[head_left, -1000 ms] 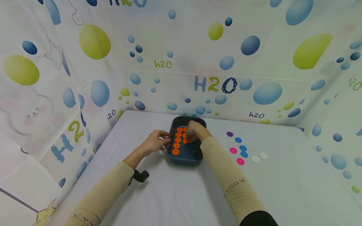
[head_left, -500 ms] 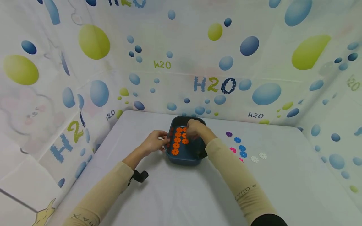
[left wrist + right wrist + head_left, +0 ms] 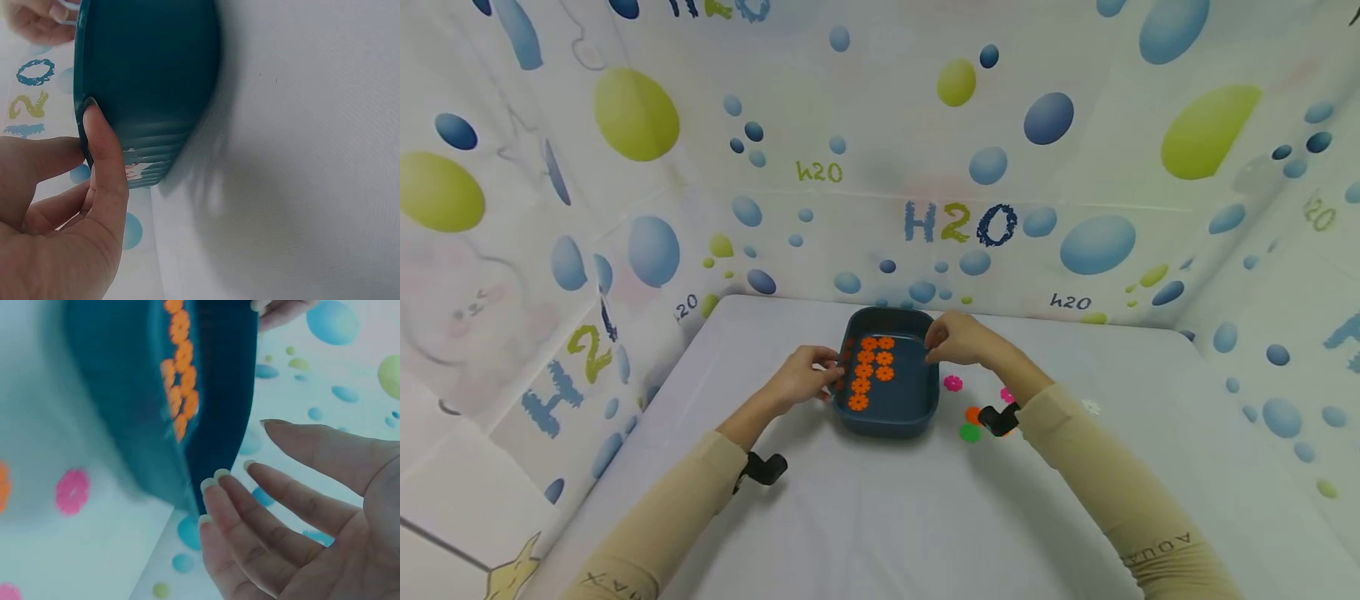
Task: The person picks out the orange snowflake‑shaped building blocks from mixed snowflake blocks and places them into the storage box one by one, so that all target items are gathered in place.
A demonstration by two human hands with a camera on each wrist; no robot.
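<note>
A dark blue rectangular tray (image 3: 904, 404) stands on the white cloth in the head view. Inside it, orange flower-shaped pieces (image 3: 863, 372) lie in two columns on the left side. My left hand (image 3: 801, 377) pinches the tray's left rim; the left wrist view shows the thumb and fingers on either side of the wall (image 3: 144, 75). Over the right rim hovers my right hand (image 3: 964, 340). In the right wrist view, its fingers (image 3: 275, 531) are loosely bent, thumb apart, with nothing between them. The fingertips are close to the rim; contact cannot be told.
Right of the tray, pink flower pieces (image 3: 952, 383), a green one (image 3: 971, 432) and an orange one (image 3: 973, 415) lie on the cloth. A white piece (image 3: 1091, 407) lies further right. The right forearm covers part of that area. A printed curtain (image 3: 850, 108) hangs behind the table.
My right hand has moved right, from inside the tray to its right rim, uncovering the orange pieces beneath. The left hand keeps its hold. The head view has shifted slightly.
</note>
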